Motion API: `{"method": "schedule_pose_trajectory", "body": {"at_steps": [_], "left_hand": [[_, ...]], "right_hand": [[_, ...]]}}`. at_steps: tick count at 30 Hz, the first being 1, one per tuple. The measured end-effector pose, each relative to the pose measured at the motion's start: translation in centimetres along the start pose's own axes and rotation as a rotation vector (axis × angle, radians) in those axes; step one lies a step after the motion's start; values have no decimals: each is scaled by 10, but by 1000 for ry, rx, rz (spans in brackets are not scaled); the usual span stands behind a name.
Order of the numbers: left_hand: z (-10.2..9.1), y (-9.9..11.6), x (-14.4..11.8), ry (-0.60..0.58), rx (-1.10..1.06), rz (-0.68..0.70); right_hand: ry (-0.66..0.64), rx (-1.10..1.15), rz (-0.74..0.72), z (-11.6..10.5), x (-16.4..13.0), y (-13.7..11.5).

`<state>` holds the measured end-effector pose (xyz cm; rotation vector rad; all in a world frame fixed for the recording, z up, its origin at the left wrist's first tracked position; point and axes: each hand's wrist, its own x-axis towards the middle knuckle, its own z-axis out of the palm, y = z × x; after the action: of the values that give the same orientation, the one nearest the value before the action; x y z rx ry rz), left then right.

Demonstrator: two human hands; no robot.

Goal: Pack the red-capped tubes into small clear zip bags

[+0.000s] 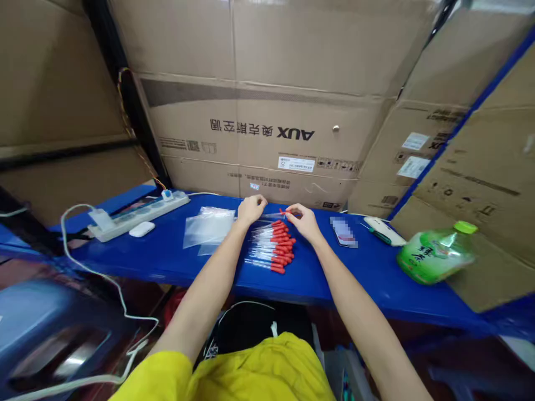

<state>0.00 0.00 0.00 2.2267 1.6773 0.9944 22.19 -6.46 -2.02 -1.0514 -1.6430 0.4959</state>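
Near frame centre, the right hand (pixel 305 223) is pinching a red-ended tube (pixel 286 212) beside a tube pile (pixel 281 245); cannot tell whether the left hand (pixel 250 210) is gripping. Left of centre, clear bags (pixel 210 227) are lying flat; far right, a green bottle (pixel 432 256) is resting, contents indistinct.

Moderately lit around the bare hands (pixel 249 211) (pixel 304 221), dim beneath the flat blue counter (pixel 163 250); slightly blurred, stretched and smeared toward the edges.

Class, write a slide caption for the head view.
The right hand pinches a red piece, left hand nearby, beyond a pile of red-ended items on a blue tabletop.
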Motion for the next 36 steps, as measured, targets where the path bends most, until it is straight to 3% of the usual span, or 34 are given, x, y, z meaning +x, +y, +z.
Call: {"method": "schedule_pose_trajectory", "body": {"at_steps": [5,8,13,17,23,30,36], "left_hand": [[4,-9,2,-370,-2,349],[8,-13,3,-453,23,396],[11,-16,3,-452,29,372],[13,-15,2,-425,31,377],[14,-11,-1,-257,-55,292],[20,-4,-3,-190,-123,357],[26,3,-4,-211,-193,460]], "right_hand": [[-140,-82,-33,4,-5,-4],[-187,-226,-69,3,-6,-7],[-200,-335,-85,0,-4,-7],[-122,-404,-58,-6,0,3],[8,-565,111,-24,-1,29],[-139,-693,96,-19,-8,33],[-147,-707,107,-12,-9,33]]}}
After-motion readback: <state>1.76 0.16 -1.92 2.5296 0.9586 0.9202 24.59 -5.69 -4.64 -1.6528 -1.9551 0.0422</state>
